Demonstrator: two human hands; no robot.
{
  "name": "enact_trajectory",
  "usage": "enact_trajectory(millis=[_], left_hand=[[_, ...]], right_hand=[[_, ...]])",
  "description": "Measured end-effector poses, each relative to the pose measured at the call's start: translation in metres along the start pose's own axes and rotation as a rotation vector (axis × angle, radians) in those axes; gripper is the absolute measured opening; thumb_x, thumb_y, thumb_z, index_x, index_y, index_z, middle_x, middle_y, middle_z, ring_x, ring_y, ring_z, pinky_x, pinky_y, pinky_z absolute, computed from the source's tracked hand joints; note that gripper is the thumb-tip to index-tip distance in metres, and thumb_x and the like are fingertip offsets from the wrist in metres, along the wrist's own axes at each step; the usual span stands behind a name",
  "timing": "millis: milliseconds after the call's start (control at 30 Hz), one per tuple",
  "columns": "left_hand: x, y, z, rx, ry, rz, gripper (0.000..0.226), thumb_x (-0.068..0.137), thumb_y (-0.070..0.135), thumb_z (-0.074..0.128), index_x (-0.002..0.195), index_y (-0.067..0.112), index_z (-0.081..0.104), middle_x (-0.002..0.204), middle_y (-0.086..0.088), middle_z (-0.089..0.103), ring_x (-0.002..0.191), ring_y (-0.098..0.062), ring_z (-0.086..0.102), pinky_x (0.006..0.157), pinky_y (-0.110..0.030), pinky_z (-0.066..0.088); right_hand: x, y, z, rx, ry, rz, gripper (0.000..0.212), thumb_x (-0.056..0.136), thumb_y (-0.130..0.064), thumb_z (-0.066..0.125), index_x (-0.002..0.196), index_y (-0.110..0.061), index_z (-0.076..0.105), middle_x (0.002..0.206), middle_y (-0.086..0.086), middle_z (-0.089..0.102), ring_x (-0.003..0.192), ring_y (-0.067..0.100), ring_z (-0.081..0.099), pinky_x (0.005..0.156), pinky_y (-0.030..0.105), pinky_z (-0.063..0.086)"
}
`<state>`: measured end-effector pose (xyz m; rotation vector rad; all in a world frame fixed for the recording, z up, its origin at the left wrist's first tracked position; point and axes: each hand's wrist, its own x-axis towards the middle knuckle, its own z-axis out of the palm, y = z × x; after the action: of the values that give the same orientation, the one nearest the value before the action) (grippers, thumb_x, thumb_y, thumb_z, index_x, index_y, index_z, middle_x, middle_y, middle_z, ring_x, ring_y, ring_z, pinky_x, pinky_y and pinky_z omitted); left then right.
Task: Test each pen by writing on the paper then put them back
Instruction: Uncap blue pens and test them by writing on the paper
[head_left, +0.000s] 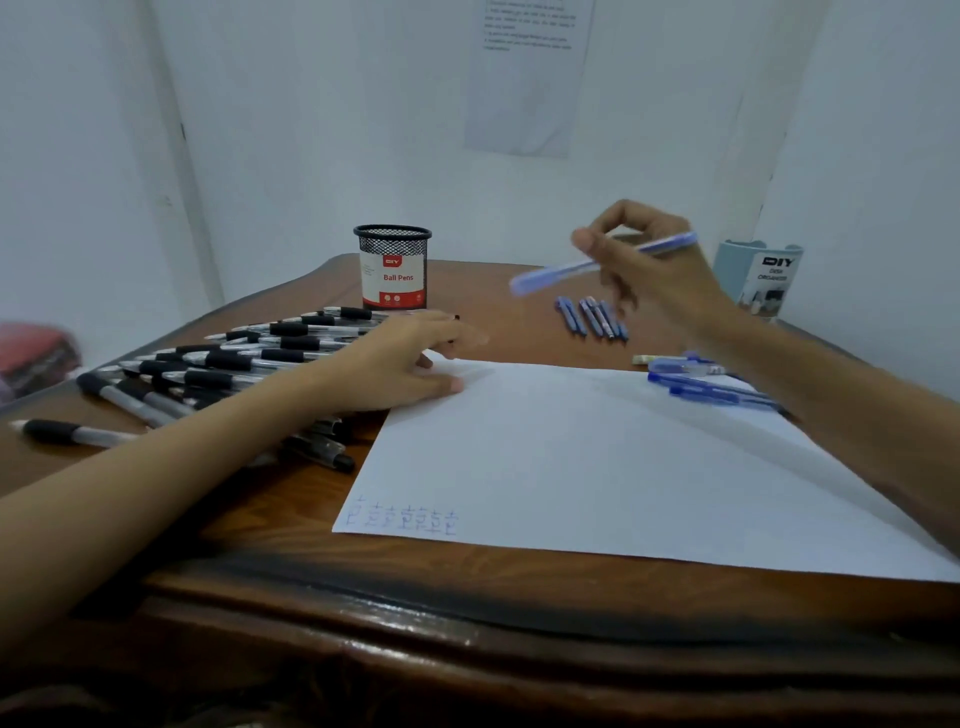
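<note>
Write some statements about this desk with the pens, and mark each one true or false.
1. The right hand holds a blue pen in the air above the table. True.
2. The left hand grips a black pen. False: it holds nothing, and its fingers rest on the far left corner of the paper.
3. The mesh cup is full of pens. False: no pen sticks out of it, and the black-grip pens lie on the table at the left.
4. Blue marks stand in the near left corner of the paper. True.
</note>
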<state>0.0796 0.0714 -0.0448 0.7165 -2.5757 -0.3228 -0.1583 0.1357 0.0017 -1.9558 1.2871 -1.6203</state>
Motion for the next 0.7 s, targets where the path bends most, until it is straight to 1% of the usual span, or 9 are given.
enact_trajectory(millis=[67,133,167,233,300,367,467,567,700], left_hand=[[-0.001,-0.002,0.002,0.093,-0.049,0.031,0.033,0.090,0.016,0.056,0.123,0.022,0.056,0.120,0.002,0.056,0.105,-0.005,0.053,0.086,-0.013,0.044],[0.001,-0.001,0.002,0.126,-0.083,0.048,0.030,0.092,0.016,0.053,0.121,0.022,0.059,0.119,0.003,0.058,0.103,-0.004,0.052,0.085,-0.008,0.039],[0.002,-0.001,0.001,0.133,-0.092,0.052,0.030,0.093,0.016,0.052,0.120,0.023,0.060,0.118,0.004,0.058,0.104,-0.005,0.052,0.085,-0.009,0.038],[0.003,-0.002,0.000,0.143,-0.103,0.053,0.030,0.093,0.016,0.052,0.120,0.024,0.061,0.119,0.004,0.058,0.106,-0.007,0.052,0.086,-0.012,0.039],[0.004,-0.003,-0.001,0.150,-0.112,0.056,0.030,0.093,0.017,0.052,0.121,0.025,0.061,0.120,0.004,0.057,0.107,-0.008,0.052,0.088,-0.017,0.041],[0.005,-0.003,-0.001,0.146,-0.109,0.059,0.030,0.092,0.016,0.053,0.120,0.025,0.062,0.120,0.003,0.058,0.108,-0.008,0.052,0.090,-0.021,0.041],[0.006,-0.004,0.000,0.139,-0.102,0.068,0.029,0.092,0.015,0.054,0.118,0.023,0.063,0.118,0.002,0.059,0.105,-0.008,0.053,0.087,-0.020,0.041],[0.007,-0.006,0.000,0.129,-0.103,0.069,0.029,0.092,0.016,0.054,0.118,0.023,0.063,0.118,0.003,0.059,0.104,-0.006,0.052,0.084,-0.013,0.039],[0.007,-0.007,-0.001,0.118,-0.107,0.064,0.029,0.092,0.016,0.054,0.118,0.024,0.063,0.119,0.004,0.059,0.106,-0.005,0.052,0.086,-0.013,0.040]], right_hand=[[0.017,0.021,-0.027,-0.143,0.070,0.022,0.019,0.080,-0.032,0.068,0.078,-0.016,0.059,0.055,-0.004,0.061,0.039,0.004,0.052,0.040,0.017,0.046],[0.031,0.050,-0.050,-0.476,0.048,0.048,0.010,0.083,-0.019,0.069,0.089,-0.013,0.064,0.079,0.009,0.067,0.048,-0.001,0.058,0.049,0.014,0.049],[0.037,0.065,-0.059,-0.725,-0.014,0.081,0.012,0.084,-0.011,0.068,0.095,-0.012,0.066,0.093,0.013,0.068,0.059,-0.001,0.060,0.057,0.015,0.048],[0.045,0.094,-0.072,-1.124,-0.203,0.186,0.025,0.086,-0.004,0.059,0.108,-0.012,0.066,0.112,0.015,0.065,0.090,0.017,0.062,0.073,0.024,0.042],[0.047,0.110,-0.076,-1.275,-0.365,0.299,0.031,0.090,-0.005,0.051,0.118,-0.013,0.062,0.122,0.013,0.061,0.104,0.027,0.057,0.079,0.027,0.040],[0.049,0.114,-0.071,-1.270,-0.460,0.373,0.035,0.092,-0.004,0.047,0.124,-0.010,0.057,0.127,0.012,0.058,0.105,0.026,0.055,0.078,0.025,0.041],[0.052,0.114,-0.059,-1.176,-0.515,0.441,0.046,0.088,0.007,0.046,0.131,-0.008,0.051,0.116,0.013,0.061,0.091,0.018,0.050,0.059,0.013,0.034],[0.053,0.115,-0.052,-1.173,-0.502,0.414,0.046,0.090,0.003,0.046,0.135,-0.010,0.048,0.124,0.015,0.057,0.104,0.029,0.055,0.072,0.022,0.037],[0.056,0.109,-0.072,-0.960,-0.418,0.436,0.060,0.086,0.011,0.044,0.139,-0.015,0.040,0.123,0.017,0.057,0.111,0.032,0.053,0.085,0.036,0.044]])
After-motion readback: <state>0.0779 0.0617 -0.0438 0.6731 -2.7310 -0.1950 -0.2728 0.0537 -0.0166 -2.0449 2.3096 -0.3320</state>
